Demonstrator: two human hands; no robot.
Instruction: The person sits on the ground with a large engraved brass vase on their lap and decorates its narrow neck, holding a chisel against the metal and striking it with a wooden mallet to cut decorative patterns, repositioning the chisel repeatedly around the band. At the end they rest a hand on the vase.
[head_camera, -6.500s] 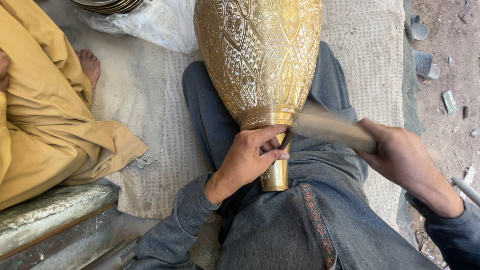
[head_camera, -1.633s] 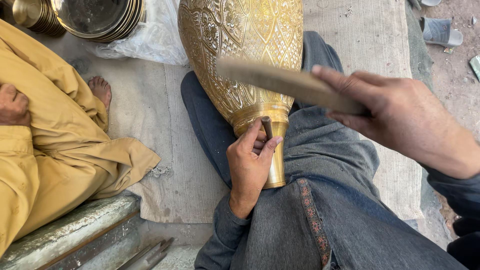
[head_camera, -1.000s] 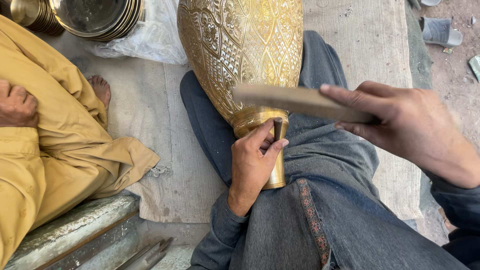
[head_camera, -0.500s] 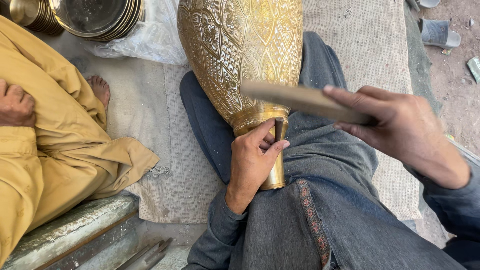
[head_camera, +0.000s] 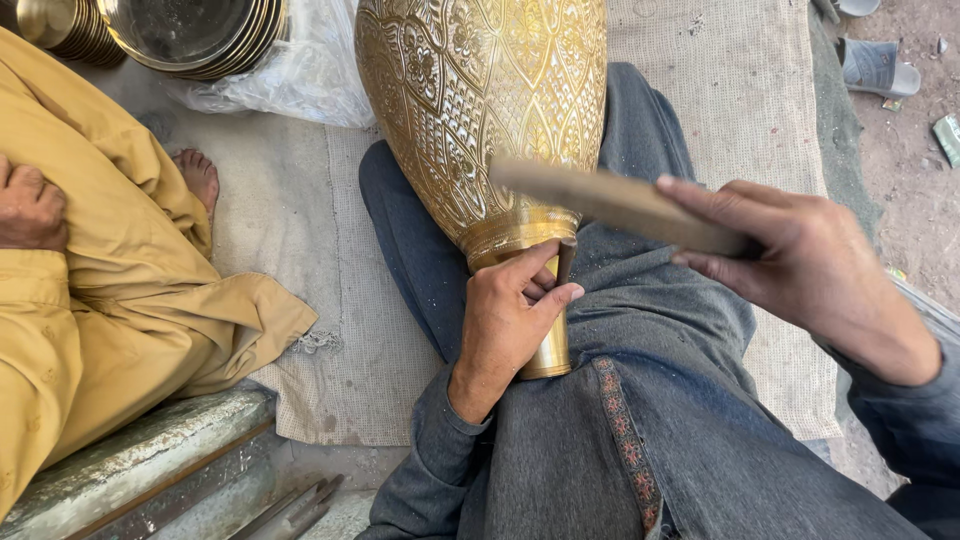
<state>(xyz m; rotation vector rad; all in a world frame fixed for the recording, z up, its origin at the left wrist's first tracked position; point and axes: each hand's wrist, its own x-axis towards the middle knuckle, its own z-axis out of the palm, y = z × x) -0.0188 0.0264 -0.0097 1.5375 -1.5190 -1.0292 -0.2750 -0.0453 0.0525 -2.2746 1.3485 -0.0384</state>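
Observation:
A large engraved brass vase (head_camera: 480, 100) lies across my lap with its narrow neck pointing toward me. My left hand (head_camera: 510, 320) grips the neck and pinches a small dark metal punch (head_camera: 565, 262) upright against the brass. My right hand (head_camera: 810, 270) holds a flat wooden stick (head_camera: 610, 205) raised just above the top of the punch.
Another person in yellow clothes (head_camera: 110, 290) sits at the left, bare foot (head_camera: 198, 175) on the woven mat (head_camera: 330, 300). Stacked metal plates (head_camera: 190, 35) and a plastic bag (head_camera: 310, 70) lie at the top left. A concrete ledge (head_camera: 130, 470) is bottom left, a sandal (head_camera: 875, 65) top right.
The wooden stick has been going up and down over the punch; in the last half second it stays close above it. My left hand keeps its grip on the neck and punch.

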